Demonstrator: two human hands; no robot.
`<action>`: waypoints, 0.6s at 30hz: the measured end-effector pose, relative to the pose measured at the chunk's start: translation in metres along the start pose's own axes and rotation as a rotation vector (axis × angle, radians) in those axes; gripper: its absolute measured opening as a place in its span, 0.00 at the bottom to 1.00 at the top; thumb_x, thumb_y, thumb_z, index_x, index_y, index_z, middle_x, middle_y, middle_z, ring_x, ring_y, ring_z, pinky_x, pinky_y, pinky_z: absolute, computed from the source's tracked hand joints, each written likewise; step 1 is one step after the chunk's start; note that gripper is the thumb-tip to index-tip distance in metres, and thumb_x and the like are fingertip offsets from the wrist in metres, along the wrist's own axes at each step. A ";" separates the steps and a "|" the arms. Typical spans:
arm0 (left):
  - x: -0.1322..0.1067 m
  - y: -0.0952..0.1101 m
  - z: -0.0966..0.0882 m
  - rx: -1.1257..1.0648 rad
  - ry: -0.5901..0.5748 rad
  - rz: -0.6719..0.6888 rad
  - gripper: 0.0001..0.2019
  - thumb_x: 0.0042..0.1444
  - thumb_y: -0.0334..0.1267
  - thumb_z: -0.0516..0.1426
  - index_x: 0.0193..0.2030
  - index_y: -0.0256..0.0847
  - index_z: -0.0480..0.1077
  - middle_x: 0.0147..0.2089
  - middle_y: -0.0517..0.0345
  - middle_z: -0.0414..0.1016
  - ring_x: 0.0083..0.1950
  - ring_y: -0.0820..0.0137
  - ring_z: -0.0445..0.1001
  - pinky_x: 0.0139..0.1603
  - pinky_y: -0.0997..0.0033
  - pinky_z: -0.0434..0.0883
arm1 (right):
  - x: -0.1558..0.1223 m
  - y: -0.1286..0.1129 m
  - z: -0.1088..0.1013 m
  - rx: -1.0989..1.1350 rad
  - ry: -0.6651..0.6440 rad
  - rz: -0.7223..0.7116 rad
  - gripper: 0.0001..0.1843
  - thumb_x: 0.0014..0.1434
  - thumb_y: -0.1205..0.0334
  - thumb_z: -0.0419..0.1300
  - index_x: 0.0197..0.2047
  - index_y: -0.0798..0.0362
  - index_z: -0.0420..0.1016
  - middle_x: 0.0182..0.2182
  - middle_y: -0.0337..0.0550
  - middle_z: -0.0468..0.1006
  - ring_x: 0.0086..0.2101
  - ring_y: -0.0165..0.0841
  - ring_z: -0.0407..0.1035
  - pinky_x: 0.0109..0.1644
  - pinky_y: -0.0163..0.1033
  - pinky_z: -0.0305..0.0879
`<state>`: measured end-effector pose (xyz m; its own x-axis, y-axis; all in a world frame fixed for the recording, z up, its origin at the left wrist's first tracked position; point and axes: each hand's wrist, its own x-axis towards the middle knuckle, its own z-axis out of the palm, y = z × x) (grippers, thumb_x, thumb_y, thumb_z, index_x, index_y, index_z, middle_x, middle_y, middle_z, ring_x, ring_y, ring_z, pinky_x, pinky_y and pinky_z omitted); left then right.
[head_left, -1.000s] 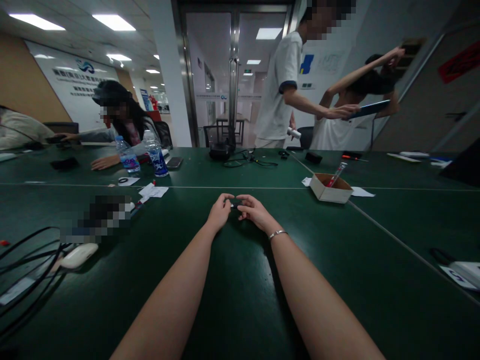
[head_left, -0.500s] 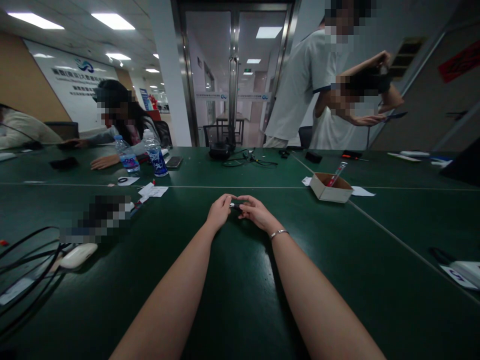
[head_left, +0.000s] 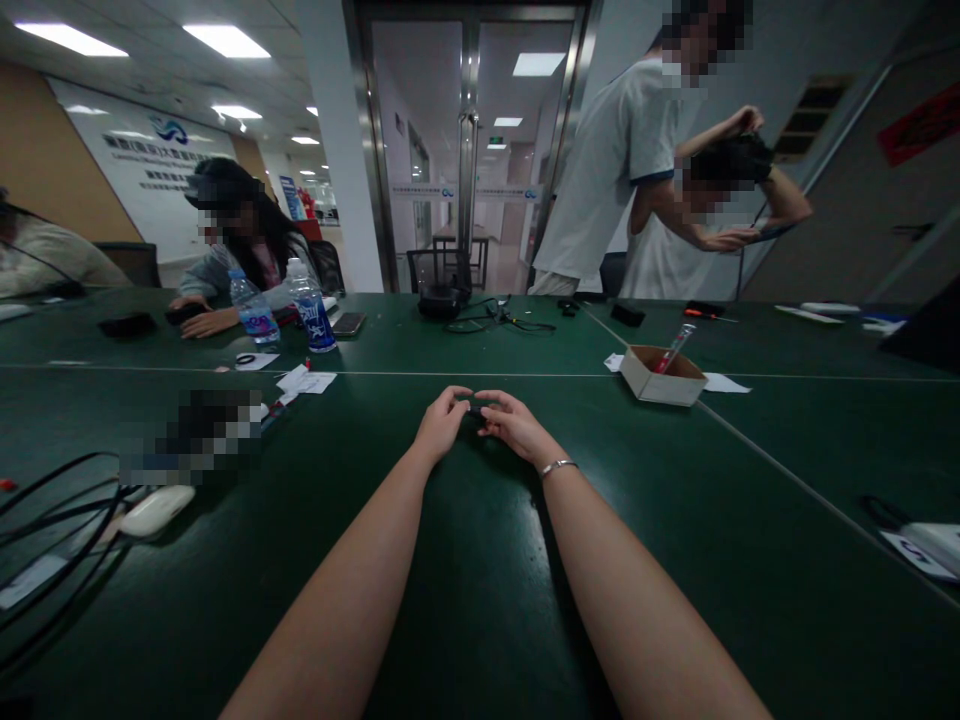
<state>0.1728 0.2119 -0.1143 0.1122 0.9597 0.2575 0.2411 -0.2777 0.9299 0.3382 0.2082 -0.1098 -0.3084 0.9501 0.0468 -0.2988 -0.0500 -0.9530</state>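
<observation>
Just above the green table [head_left: 480,560], my two hands meet around a small black stick-like object [head_left: 477,411], short enough to be mostly covered by fingers. My right hand [head_left: 516,424] pinches its right part between thumb and fingers. At its left end, the thumb and curled fingers of my left hand [head_left: 441,420] close on it. A little silvery colour shows near my left thumb. The index fingertips of both hands nearly meet over it. What exactly the object is, I cannot make out.
An open cardboard box [head_left: 664,385] holding a red-and-clear tube stands to the right. Left lie cables [head_left: 67,490], a white rounded case [head_left: 157,512] and paper slips [head_left: 306,382]. Two water bottles [head_left: 311,310], a phone [head_left: 349,323] and black gear [head_left: 440,302] stand farther back. Other people are around the table.
The silvery end of the small black object showed more before; now my left thumb sits nearer the black part. My hands have otherwise barely moved. Across the table, people's arms have shifted.
</observation>
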 end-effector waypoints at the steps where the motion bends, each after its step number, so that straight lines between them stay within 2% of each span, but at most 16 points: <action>1: 0.000 0.000 0.000 -0.002 0.001 -0.005 0.13 0.57 0.41 0.52 0.48 0.42 0.70 0.31 0.60 0.68 0.29 0.72 0.65 0.31 0.74 0.62 | 0.000 0.000 0.000 0.002 0.003 0.000 0.16 0.51 0.70 0.66 0.44 0.52 0.73 0.27 0.35 0.72 0.22 0.24 0.65 0.32 0.35 0.75; 6: 0.001 -0.003 0.000 -0.019 -0.020 -0.001 0.14 0.59 0.44 0.50 0.45 0.41 0.71 0.27 0.61 0.65 0.28 0.72 0.64 0.28 0.75 0.60 | 0.000 0.001 0.000 0.005 -0.008 -0.005 0.16 0.50 0.69 0.67 0.43 0.52 0.73 0.28 0.36 0.73 0.23 0.25 0.66 0.33 0.35 0.75; 10: 0.001 -0.002 0.000 -0.037 -0.005 -0.003 0.13 0.57 0.38 0.51 0.47 0.41 0.70 0.29 0.60 0.67 0.27 0.73 0.64 0.27 0.76 0.60 | 0.000 0.000 0.001 0.018 0.010 -0.006 0.16 0.50 0.70 0.68 0.43 0.52 0.74 0.28 0.36 0.73 0.22 0.24 0.65 0.32 0.35 0.75; 14: 0.000 -0.001 0.000 -0.026 -0.025 0.001 0.14 0.60 0.43 0.48 0.44 0.40 0.71 0.21 0.64 0.61 0.23 0.74 0.62 0.25 0.76 0.58 | 0.000 0.001 0.000 0.024 0.006 -0.011 0.15 0.50 0.69 0.67 0.43 0.53 0.74 0.28 0.36 0.73 0.22 0.24 0.66 0.32 0.34 0.74; 18: 0.002 -0.002 0.001 -0.005 0.014 -0.028 0.13 0.58 0.40 0.49 0.45 0.41 0.71 0.25 0.62 0.66 0.25 0.74 0.63 0.25 0.76 0.58 | 0.001 0.002 -0.001 0.014 0.018 -0.009 0.15 0.51 0.70 0.67 0.43 0.52 0.74 0.29 0.37 0.73 0.23 0.24 0.67 0.32 0.34 0.74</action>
<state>0.1732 0.2141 -0.1155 0.0915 0.9677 0.2348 0.2389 -0.2503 0.9382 0.3380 0.2094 -0.1114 -0.2893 0.9559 0.0495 -0.3145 -0.0460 -0.9481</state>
